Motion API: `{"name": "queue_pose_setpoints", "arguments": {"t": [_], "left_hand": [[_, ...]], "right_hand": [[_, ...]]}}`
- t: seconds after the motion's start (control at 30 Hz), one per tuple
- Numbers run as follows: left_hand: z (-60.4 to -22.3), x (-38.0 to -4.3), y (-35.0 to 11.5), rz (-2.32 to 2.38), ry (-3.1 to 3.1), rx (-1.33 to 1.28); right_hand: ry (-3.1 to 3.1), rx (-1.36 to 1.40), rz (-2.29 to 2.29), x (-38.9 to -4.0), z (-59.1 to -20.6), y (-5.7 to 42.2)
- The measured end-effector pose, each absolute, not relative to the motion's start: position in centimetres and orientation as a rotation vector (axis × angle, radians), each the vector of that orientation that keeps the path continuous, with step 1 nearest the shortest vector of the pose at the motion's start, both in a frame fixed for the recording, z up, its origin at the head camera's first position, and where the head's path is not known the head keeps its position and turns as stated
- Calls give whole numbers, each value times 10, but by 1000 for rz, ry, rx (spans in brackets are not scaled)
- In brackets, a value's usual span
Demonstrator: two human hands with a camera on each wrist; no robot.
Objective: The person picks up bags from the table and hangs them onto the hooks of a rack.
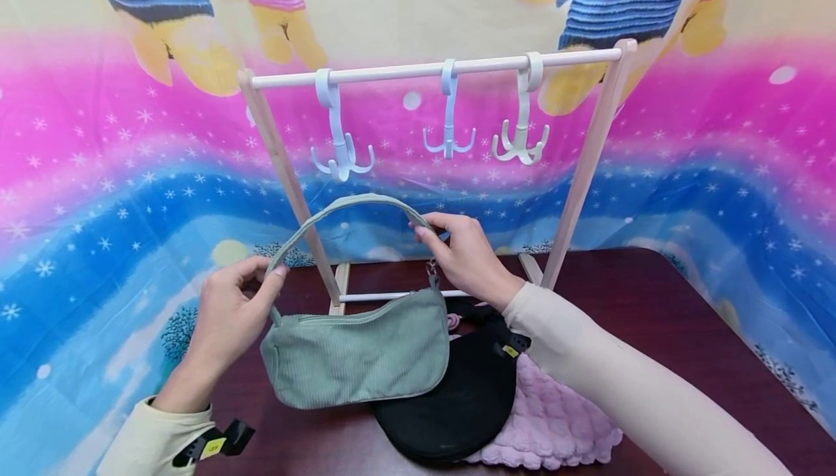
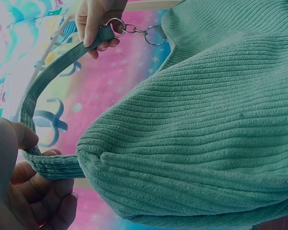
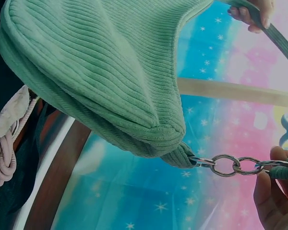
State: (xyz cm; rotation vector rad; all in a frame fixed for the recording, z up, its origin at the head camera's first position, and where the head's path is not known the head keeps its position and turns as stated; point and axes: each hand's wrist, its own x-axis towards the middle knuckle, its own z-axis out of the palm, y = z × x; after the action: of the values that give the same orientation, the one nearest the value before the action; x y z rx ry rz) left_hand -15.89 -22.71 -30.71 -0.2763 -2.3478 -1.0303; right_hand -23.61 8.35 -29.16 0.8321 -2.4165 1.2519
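Observation:
A green corduroy shoulder bag hangs from its strap, which arches up between both hands. My left hand pinches the strap near its left end, just above the bag's corner. On the other side, my right hand grips the strap near its right end, beside the metal ring chain that joins it to the bag. Behind the bag stands a wooden rack with a white rail. Three pronged hooks hang on it: a pale blue one at left, a lavender one and a cream one.
A black bag lies on the dark red table, partly behind the green bag. Under it is a pink quilted bag. The rack's right post rises beyond my right forearm. A patterned cloth surrounds the table.

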Motion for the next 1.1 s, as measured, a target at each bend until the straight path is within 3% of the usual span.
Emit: {"name": "queue_pose_setpoints", "arguments": {"t": [1.1], "left_hand": [[-305, -160, -227, -987, -2344, -274]], "right_hand": [[-2368, 814, 1223, -238, -287, 83]]}}
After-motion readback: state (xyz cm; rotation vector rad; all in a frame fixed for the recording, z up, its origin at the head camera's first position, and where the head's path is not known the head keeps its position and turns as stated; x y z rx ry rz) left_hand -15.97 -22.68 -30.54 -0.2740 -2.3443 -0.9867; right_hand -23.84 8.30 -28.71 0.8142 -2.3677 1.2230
